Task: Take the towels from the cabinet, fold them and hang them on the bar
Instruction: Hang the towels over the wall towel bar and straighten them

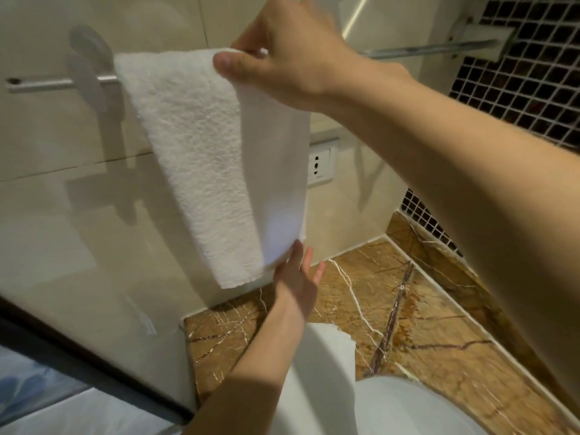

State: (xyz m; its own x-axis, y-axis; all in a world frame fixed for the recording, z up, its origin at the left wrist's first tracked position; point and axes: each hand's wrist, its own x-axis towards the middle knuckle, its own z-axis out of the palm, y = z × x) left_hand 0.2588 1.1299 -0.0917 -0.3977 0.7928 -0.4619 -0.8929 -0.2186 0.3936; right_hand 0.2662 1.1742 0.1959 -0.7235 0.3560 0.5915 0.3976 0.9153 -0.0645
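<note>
towel (204,158), white and folded into a long strip, is draped over the bar (108,78) on the tiled wall, and its front half hangs down toward the marble bench (408,309). i read this as the hanging step, close to done for this one.

my right hand (282,54) pinches the top of the towel where it crosses the bar, thumb in front and fingers behind. my left hand (296,277) is flat and straight-fingered. its fingertips touch the towel's lower right corner and it grips nothing.

the strip hangs askew, slanting down to the right. so the next move, as i judge it, calls for squaring it. the right hand would pin the fold on the bar while the left draws the hanging edge straight, and then both hands let go.

a white shape (326,365) sits low in view beside my left forearm. i cannot tell whether it is another towel.
</note>
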